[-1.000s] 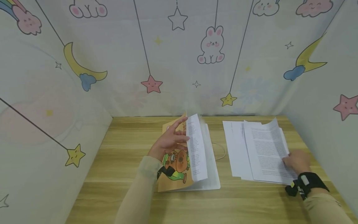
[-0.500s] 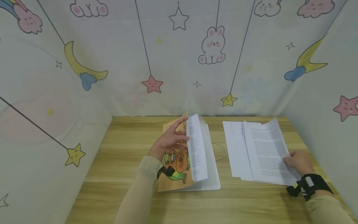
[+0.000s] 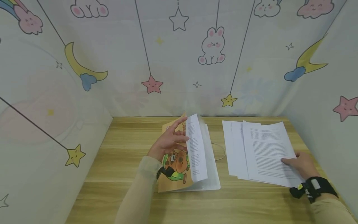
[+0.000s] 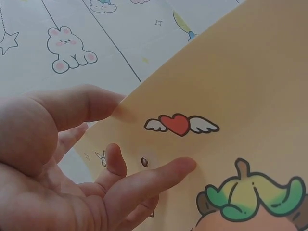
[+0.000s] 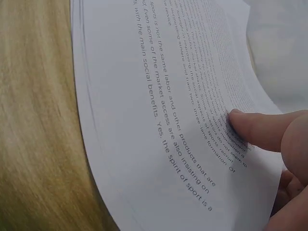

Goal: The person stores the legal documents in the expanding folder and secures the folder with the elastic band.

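Note:
An orange cartoon-covered folder [image 3: 174, 183] lies partly open on the table, its front cover raised at a slant. My left hand [image 3: 169, 141] rests against the outside of that cover, one finger at its free edge, as the left wrist view also shows. A white printed sheet [image 3: 197, 149] stands tilted just inside the cover. On the right, my right hand [image 3: 303, 165] pinches the right edge of a stack of printed sheets [image 3: 268, 146]. In the right wrist view the thumb [image 5: 260, 127] lies on top of the printed page, with other fingers partly hidden by the edge.
A thin pale elastic loop [image 3: 221, 152] sticks out from the folder's right side. More sheets [image 3: 235, 152] lie fanned out to the left under the top page. Cartoon-printed fabric walls [image 3: 195, 62] enclose the wooden table [image 3: 117, 174] at the back and both sides.
My right hand has moved slightly right and toward me. The top sheet's far right corner, earlier curled up, now lies flatter and further right. My left hand and the folder stay put.

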